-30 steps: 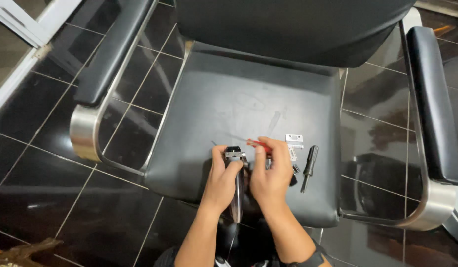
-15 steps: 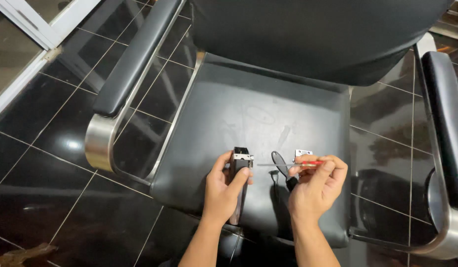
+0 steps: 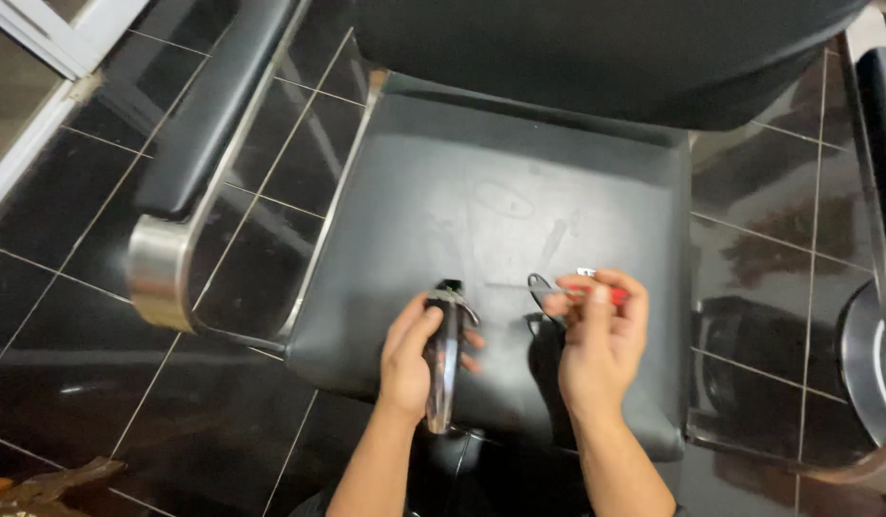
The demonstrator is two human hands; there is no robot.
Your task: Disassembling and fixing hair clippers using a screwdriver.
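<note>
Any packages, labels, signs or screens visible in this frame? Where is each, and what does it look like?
None that can be made out. The left hand holds a dark hair clipper, the right hand a thin red-handled tool, over a black chair seat.

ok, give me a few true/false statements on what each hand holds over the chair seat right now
1. The left hand holds a hair clipper. True.
2. The right hand is empty. False: it pinches a small red-handled tool.
3. Both hands are over the black seat. True.
4. The clipper lies flat on the floor tiles. False: it is gripped in the left hand above the seat's front edge.
5. The chair has a padded armrest on a shiny metal frame. True.
</note>
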